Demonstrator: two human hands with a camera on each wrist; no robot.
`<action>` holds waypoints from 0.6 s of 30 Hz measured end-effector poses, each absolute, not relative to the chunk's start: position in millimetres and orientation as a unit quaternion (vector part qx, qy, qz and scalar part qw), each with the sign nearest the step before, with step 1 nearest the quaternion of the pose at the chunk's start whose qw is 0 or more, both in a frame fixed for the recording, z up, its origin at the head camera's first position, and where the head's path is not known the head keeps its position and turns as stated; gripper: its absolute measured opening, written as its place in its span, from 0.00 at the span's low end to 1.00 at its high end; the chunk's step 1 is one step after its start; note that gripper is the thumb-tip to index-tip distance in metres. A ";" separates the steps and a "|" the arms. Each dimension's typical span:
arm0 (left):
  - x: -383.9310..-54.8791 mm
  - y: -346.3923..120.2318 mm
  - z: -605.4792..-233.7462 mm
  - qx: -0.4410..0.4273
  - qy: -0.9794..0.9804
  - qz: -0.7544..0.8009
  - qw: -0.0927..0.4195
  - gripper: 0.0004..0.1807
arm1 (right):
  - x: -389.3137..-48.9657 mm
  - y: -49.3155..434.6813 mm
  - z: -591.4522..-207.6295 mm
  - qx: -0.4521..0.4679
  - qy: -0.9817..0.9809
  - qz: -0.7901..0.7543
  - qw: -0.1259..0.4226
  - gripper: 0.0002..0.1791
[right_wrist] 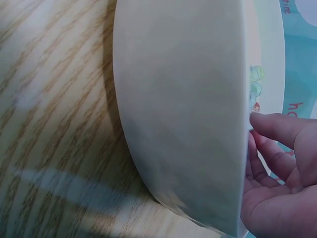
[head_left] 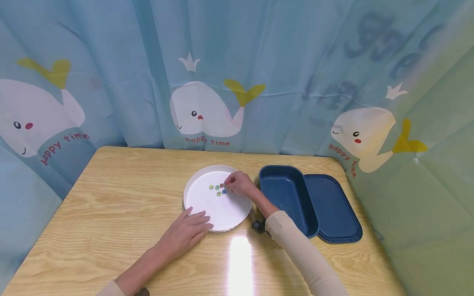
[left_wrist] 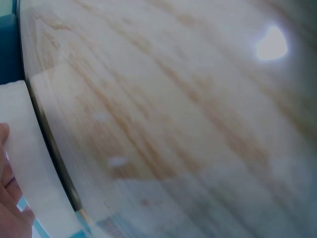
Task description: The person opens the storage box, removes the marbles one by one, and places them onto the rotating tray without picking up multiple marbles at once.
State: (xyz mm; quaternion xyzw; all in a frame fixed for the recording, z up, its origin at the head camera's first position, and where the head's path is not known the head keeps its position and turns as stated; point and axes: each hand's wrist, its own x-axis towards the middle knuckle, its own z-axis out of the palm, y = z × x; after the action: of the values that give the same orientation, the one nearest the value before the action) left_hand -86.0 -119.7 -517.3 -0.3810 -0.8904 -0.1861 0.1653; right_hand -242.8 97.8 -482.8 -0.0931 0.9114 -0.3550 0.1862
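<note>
A round white plate point(head_left: 200, 209) with a raised rim lies on the table, and several small glass marbles point(head_left: 217, 187) sit together in its upper middle, in yellow, green, red and blue. My right hand point(head_left: 240, 183) reaches over the plate's right rim. Its thumb and forefinger pinch a marble beside the red one, mostly hidden by the fingertips; the right wrist view shows the two tips nearly meeting behind the rim. My left hand point(head_left: 185, 230) rests on the plate's near left rim with its fingers spread and straight. At the left wrist view's edge, fingers point(left_wrist: 10, 191) touch the white rim.
Right of the plate stands a deep dark blue box point(head_left: 283, 193), open at the top. Its flat blue lid point(head_left: 333, 205) lies beside it on the wooden table point(head_left: 122, 197). A small black object point(head_left: 258, 227) shows under my right forearm. A blue whale-print curtain point(head_left: 289, 111) hangs behind.
</note>
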 end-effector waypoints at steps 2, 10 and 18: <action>-86.2 -119.8 -517.3 -0.380 -0.891 -0.186 0.164 0.12 | -242.8 97.6 -481.9 -0.095 0.911 -0.354 0.187 0.05; -85.9 -119.4 -516.2 -0.382 -0.890 -0.186 0.165 0.13 | -243.5 98.5 -482.7 -0.101 0.909 -0.359 0.188 0.05; -85.5 -119.7 -516.0 -0.379 -0.891 -0.187 0.162 0.13 | -241.1 105.8 -464.9 -0.109 0.901 -0.379 0.183 0.07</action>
State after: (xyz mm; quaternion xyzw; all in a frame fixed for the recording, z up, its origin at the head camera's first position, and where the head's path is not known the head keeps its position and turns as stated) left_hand -85.5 -119.7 -516.0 -0.3795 -0.8914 -0.1873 0.1621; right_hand -241.1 105.8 -464.9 -0.1090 0.9007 -0.3786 0.1829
